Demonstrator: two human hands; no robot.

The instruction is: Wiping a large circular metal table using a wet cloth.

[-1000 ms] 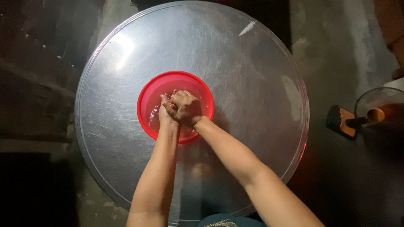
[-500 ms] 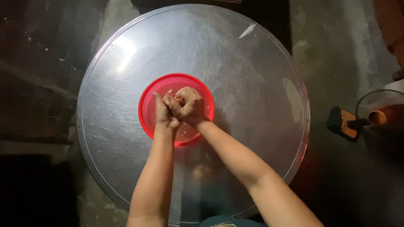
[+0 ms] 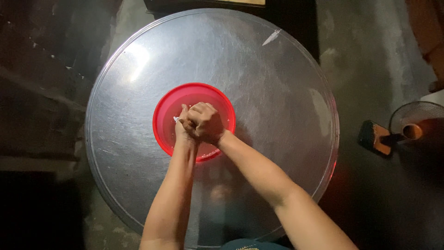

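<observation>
Red bowl (image 3: 194, 121) sits at the centre of the round metal tray (image 3: 138, 83), well in from every edge. Both hands are over the bowl, pressed together: right hand (image 3: 206, 122) curled into a fist on top of the left hand (image 3: 183, 127), fingers closed on something small and pale; what it is cannot be made out. Change since half a second ago: the left thumb was raised and the hands sat slightly apart and higher; now they are clamped tight and lower in the bowl, consistent with a rubbing or squeezing stroke in progress. Bowl contents: a shallow layer of clear liquid, glinting near the hands; nothing else discernible. Beyond the tray's right edge, on the dark floor, a brush (image 3: 375, 138) and a small fan (image 3: 416, 122).
</observation>
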